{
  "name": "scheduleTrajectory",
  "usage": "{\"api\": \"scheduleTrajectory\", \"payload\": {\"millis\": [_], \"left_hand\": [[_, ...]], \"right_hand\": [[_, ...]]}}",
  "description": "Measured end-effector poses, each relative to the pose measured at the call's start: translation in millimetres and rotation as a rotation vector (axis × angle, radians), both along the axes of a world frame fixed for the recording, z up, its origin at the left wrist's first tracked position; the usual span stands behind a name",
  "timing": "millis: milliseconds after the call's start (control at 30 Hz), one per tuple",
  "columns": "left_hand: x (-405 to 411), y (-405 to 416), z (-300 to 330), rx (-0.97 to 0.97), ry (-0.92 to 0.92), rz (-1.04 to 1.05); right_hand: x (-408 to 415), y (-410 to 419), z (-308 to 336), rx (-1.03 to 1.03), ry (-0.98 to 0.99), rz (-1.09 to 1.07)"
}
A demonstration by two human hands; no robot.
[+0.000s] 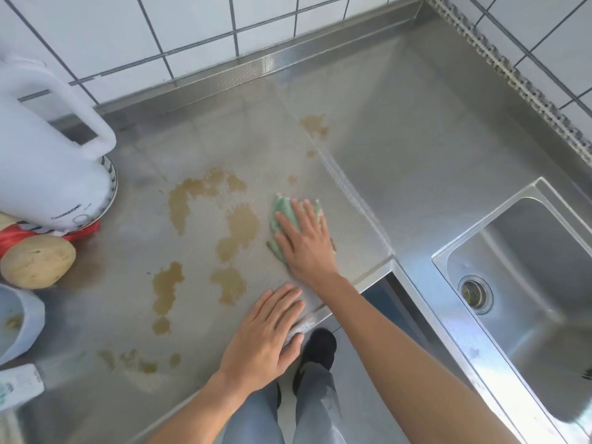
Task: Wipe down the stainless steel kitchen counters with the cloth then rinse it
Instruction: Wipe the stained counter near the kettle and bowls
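- My right hand [306,243] lies flat, fingers spread, pressing the green cloth [282,213] onto the stainless steel counter [416,139], just right of the brown spill patches [238,232].
- My left hand [266,334] rests open and empty on the counter's front edge.
- The sink [525,283] sits to my right.

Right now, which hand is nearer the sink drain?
Right. The right hand presses the green cloth on the counter, left of the sink drain; the left hand rests flat at the counter's front edge, farther left.
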State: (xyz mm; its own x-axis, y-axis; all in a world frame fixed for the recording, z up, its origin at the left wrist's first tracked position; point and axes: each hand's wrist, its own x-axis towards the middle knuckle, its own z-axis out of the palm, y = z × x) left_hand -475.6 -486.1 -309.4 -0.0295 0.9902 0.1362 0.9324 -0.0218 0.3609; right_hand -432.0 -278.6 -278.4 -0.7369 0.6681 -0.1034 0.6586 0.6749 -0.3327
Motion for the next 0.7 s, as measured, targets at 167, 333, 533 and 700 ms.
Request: {"api": "scheduleTrajectory", "payload": {"millis": [167, 333, 533, 700], "left_hand": [[-1, 0, 2, 0.007, -0.006, -0.002], [-1, 0, 1, 0.024, -0.018, 0.001], [-1, 2, 2, 0.019, -0.019, 0.003], [0, 1, 3, 0.001, -0.023, 0.003]], "right_hand": [[59, 6, 3, 0.025, -0.002, 0.314], [118, 61, 10, 0.026, -0.044, -0.204], [26, 62, 4, 0.010, -0.055, -0.400], [46, 1, 2, 0.026, -0.011, 0.098]]}}
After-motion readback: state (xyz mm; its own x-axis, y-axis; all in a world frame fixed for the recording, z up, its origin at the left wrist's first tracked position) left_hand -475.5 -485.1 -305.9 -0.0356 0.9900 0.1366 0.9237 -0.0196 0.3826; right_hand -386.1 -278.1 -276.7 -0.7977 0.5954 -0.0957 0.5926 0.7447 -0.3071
